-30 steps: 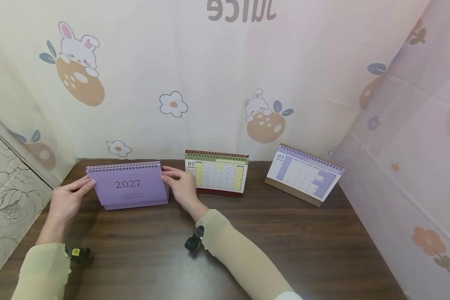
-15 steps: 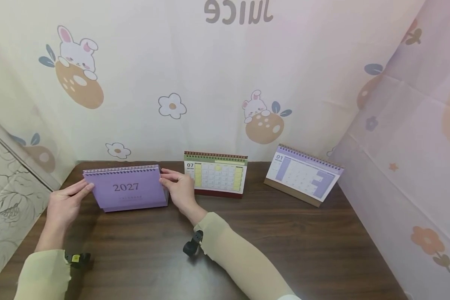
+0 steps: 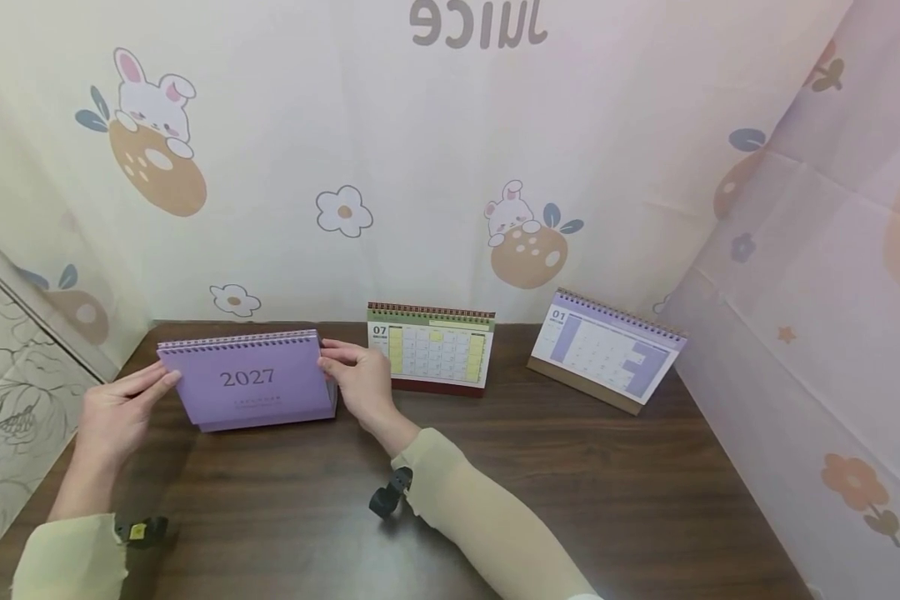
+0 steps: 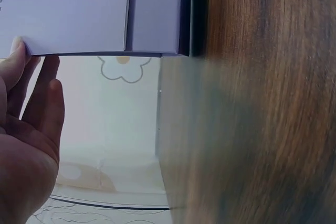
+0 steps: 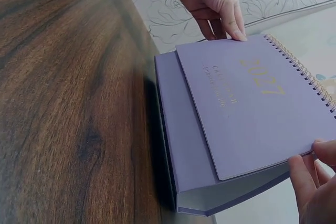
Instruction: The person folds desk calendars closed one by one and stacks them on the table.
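Observation:
A purple spiral-bound desk calendar (image 3: 251,379) marked 2027 stands upright on the dark wooden table, at the left. My left hand (image 3: 116,421) pinches its left edge near the top, the thumb on the front cover. At the opposite edge my right hand (image 3: 363,382) pinches the calendar between thumb and fingers. The right wrist view shows the purple cover (image 5: 252,98) with both hands on its opposite sides. In the left wrist view the left hand (image 4: 31,129) has its thumb on the cover (image 4: 79,14), its other fingers partly behind.
A green and yellow calendar (image 3: 438,350) showing 07 stands just right of my right hand. Farther right, a lilac and white calendar (image 3: 607,350) showing 01 stands at an angle. A printed curtain (image 3: 420,125) hangs behind the wooden table (image 3: 307,517).
The purple calendar's left end has swung a little toward me and to the left, along with my left hand. My right hand has stayed nearly in place, still holding the right edge.

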### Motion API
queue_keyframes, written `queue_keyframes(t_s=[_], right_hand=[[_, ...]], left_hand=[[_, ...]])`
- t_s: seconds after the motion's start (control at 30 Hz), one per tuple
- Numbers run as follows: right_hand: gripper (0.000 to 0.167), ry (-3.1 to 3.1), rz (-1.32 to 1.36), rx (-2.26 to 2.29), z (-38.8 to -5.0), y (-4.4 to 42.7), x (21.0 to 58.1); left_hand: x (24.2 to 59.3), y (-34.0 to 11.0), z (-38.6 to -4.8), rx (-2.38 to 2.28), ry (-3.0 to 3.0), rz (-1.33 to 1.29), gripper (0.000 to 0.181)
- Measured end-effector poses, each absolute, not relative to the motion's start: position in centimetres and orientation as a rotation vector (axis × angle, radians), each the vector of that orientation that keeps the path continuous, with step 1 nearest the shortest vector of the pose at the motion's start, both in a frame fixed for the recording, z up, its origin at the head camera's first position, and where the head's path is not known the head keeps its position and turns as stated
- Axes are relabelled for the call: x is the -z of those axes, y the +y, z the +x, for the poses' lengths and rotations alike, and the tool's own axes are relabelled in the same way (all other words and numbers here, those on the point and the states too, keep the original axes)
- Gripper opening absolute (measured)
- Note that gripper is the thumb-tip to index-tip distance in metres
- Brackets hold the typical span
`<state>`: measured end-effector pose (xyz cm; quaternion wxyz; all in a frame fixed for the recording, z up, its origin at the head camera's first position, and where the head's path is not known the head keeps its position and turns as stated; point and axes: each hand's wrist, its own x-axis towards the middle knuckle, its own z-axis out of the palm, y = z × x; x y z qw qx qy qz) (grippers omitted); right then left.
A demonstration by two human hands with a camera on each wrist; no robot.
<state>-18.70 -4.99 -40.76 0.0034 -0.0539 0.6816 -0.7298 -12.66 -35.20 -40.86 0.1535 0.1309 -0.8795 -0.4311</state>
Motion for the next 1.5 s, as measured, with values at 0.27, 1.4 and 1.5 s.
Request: queue_keyframes(t_s=[0.27, 1.4, 1.5], right_hand=[[0.012, 2.111, -0.166, 2.282, -17.5, -4.2, 40.1], [0.018, 2.096, -0.077, 2.271, -12.6, 5.8, 39.4], [0.019, 2.097, -0.07, 2.275, -12.3, 7.0, 39.4]], left_hand=[[40.5, -35.1, -11.7, 1.199, -2.501, 0.273, 0.048], [40.1, -27.4, -9.2, 1.213, -2.472, -0.247, 0.02], [40.0, -26.4, -9.2, 1.23, -2.484, -0.284, 0.019]])
